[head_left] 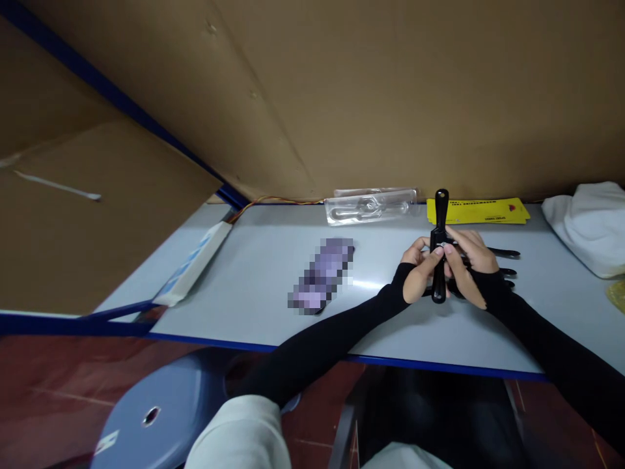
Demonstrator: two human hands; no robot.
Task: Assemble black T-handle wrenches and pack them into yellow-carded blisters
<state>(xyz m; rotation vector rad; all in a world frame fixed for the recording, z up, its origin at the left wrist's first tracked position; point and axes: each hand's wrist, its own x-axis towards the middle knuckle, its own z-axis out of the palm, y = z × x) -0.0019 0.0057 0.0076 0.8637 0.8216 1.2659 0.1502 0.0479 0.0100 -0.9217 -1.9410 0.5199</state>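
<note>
A black spokeshave (441, 215) is held by both my hands above the right part of the table, its two handles pointing away from and towards me. My left hand (418, 268) grips its middle from the left, thumb pressed on the small silvery part at the centre. From the right, my right hand (469, 255) closes on the same middle part, its thumb beside the other. Several more black tools with similar handles (505, 253) lie under and to the right of my hands, partly hidden by them.
Clear plastic blister packs (371, 207) and yellow printed cards (488, 210) lie along the back wall. A phone-like object (322, 273), blurred out, rests left of my hands. White cloth or bag (593, 225) sits at right, a power strip (195, 264) at left. Below stands a blue stool (161, 391).
</note>
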